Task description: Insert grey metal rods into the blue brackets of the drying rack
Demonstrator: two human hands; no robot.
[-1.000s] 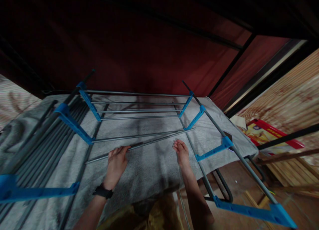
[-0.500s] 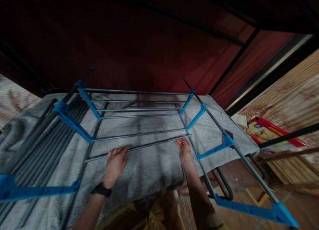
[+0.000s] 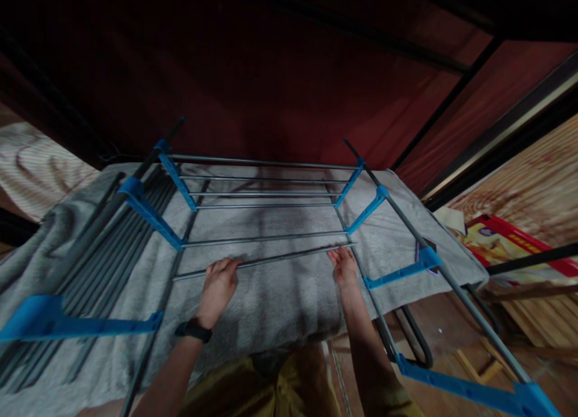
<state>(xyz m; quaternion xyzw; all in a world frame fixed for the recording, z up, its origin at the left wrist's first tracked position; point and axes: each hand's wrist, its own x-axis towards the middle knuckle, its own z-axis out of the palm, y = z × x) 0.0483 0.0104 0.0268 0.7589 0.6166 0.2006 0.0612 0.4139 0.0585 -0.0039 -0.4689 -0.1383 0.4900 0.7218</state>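
A thin grey metal rod [image 3: 284, 257] lies crosswise in front of me, slightly higher at its right end. Near its left part, my left hand [image 3: 220, 286] is closed over it from above, a dark watch on that wrist. My right hand [image 3: 345, 269] grips the rod with its fingertips close to the other end. Around both hands stands a rack frame of grey tubes with blue plastic brackets [image 3: 153, 218] at left and matching blue brackets [image 3: 404, 275] at right. Several crossbars [image 3: 264, 239] span the brackets beyond the rod.
Several loose grey tubes [image 3: 115, 254] lie at left on the grey blanket [image 3: 271, 308]. A dark phone-like object [image 3: 427, 247] rests by a right bracket. A red and yellow box [image 3: 510, 239] and wooden pieces [image 3: 483, 363] are farther right; dark red fabric hangs behind.
My view has shifted, so the rack appears slightly farther right. Both hands stay on the rod, whose place against the rack has barely changed.
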